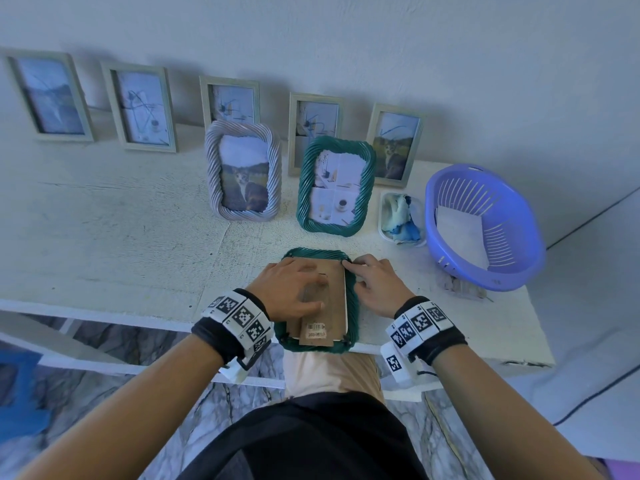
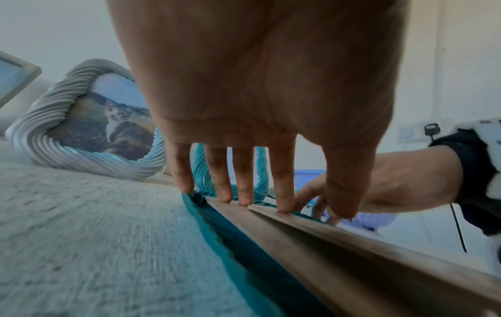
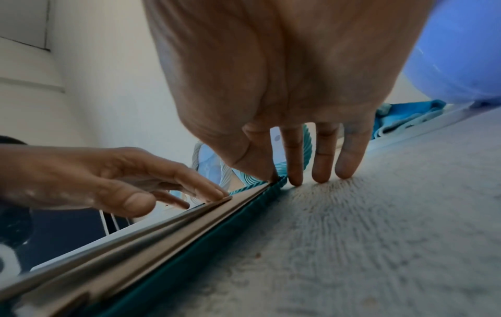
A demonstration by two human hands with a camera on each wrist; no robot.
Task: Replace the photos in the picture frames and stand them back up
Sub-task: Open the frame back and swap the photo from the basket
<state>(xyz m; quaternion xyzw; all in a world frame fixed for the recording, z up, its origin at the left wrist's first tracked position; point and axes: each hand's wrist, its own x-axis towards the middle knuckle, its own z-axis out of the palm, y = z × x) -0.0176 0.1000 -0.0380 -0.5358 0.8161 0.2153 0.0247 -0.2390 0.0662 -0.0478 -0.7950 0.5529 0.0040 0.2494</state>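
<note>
Both hands, left (image 1: pixel 289 289) and right (image 1: pixel 375 285), press flat-fingered on the face-down green frame (image 1: pixel 351 299).

Soft, cool daylight with a bluish cast fills all three views, fairly bright and without harsh glare. Faint shadows fall on the pale wall (image 1: pixel 415 46) behind the standing frames. The head view bends strongly toward its edges. In both wrist views the rough white tabletop (image 2: pixel 81 246) smears into blur near the lens, and the brown backing board (image 3: pixel 113 242) shows a dull sheen along its edge.
</note>
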